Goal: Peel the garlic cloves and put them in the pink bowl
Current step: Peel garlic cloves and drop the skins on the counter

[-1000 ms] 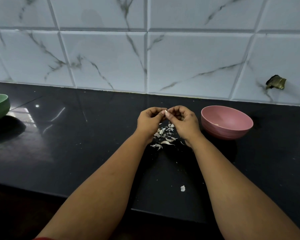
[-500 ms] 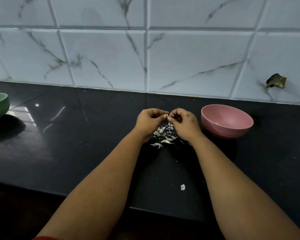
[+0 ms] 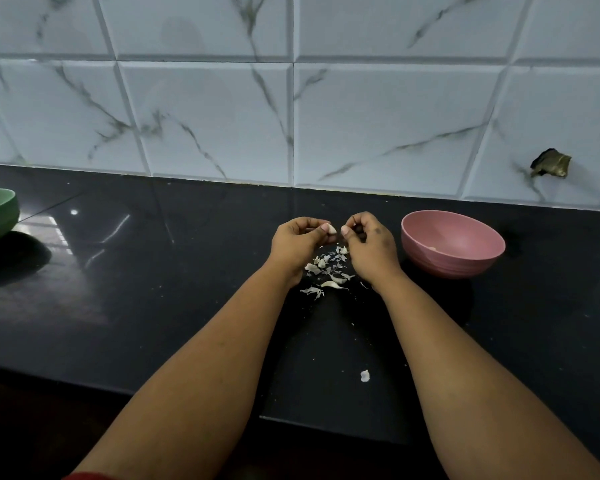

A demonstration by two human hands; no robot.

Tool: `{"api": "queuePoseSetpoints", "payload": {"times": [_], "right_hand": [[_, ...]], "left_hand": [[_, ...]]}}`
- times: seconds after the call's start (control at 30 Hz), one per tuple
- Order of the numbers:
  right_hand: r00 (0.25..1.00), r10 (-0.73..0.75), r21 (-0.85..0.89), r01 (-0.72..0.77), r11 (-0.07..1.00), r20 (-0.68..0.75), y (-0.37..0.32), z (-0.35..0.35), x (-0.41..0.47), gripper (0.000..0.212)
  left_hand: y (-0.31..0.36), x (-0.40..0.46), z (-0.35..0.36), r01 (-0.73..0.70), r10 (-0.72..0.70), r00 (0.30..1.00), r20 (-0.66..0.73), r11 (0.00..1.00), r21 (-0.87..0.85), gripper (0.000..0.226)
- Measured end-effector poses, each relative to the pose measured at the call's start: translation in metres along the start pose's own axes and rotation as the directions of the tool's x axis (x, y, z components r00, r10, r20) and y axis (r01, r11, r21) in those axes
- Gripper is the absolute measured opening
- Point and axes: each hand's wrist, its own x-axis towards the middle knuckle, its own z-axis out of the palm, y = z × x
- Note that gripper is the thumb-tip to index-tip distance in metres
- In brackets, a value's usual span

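Left hand (image 3: 297, 241) pinches garlic clove (image 3: 332, 229); right hand (image 3: 371, 247) perhaps pinches peel.

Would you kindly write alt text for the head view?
The left hand pinches a garlic clove while the right hand picks at it, above peel scraps on a black counter. A pink bowl sits right.

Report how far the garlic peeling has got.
Done: a pale piece, probably a peeled clove, lies inside the pink bowl, and loose skins litter the black counter under the hands.
In hand: the left hand pinches a garlic clove; the right hand is curled beside it, what its grip holds cannot be told.
Left: finish this clove and drop it in the bowl. Remaining unpeeled cloves cannot be made out.
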Motion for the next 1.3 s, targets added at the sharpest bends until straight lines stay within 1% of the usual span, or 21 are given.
{"api": "queuePoseSetpoints", "payload": {"times": [0.1,0.2,0.4,0.57,0.73,0.93,1.07,1.17,1.3], "right_hand": [[0.998,0.039,0.042,-0.037,0.998,-0.057,0.001,-0.001,0.001,0.007],[0.995,0.045,0.089,-0.038,0.995,-0.085,0.001,-0.002,0.002,0.009],[0.999,0.033,0.179,-0.031,0.983,-0.007,0.001,0.001,0.001,0.026],[0.996,-0.007,0.212,-0.012,0.977,0.088,-0.004,0.000,-0.004,0.022],[0.997,0.008,0.228,-0.026,0.973,0.081,-0.005,-0.002,-0.005,0.021],[0.997,0.056,0.275,-0.071,0.959,0.061,-0.006,-0.002,-0.004,0.023],[0.993,0.091,0.324,-0.109,0.940,0.073,-0.009,-0.003,-0.005,0.018],[0.991,0.110,0.366,-0.132,0.921,0.079,-0.010,-0.003,-0.005,0.021],[0.986,0.133,0.432,-0.162,0.887,0.096,-0.010,-0.002,-0.004,0.024]], "left_hand": [[0.001,0.001,-0.001,0.022,-0.022,1.000,-0.011,1.000,-0.015,0.011],[0.001,0.000,0.000,0.028,-0.028,1.000,-0.006,1.000,0.007,0.013],[-0.002,-0.001,0.000,-0.005,0.003,1.000,0.011,0.989,0.147,0.012],[-0.001,-0.004,0.001,-0.064,0.067,0.998,-0.002,0.970,0.233,0.012],[-0.005,-0.001,0.001,-0.105,0.115,0.993,-0.007,0.933,0.344,0.012],[-0.006,-0.001,0.002,-0.163,0.179,0.984,-0.001,0.899,0.408,0.016],[-0.005,-0.002,0.003,-0.174,0.204,0.978,-0.031,0.897,0.405,0.021],[-0.005,-0.001,0.002,-0.162,0.199,0.977,-0.080,0.930,0.331,0.021],[-0.005,-0.001,0.002,-0.152,0.186,0.977,-0.105,0.951,0.271,0.015]]}}
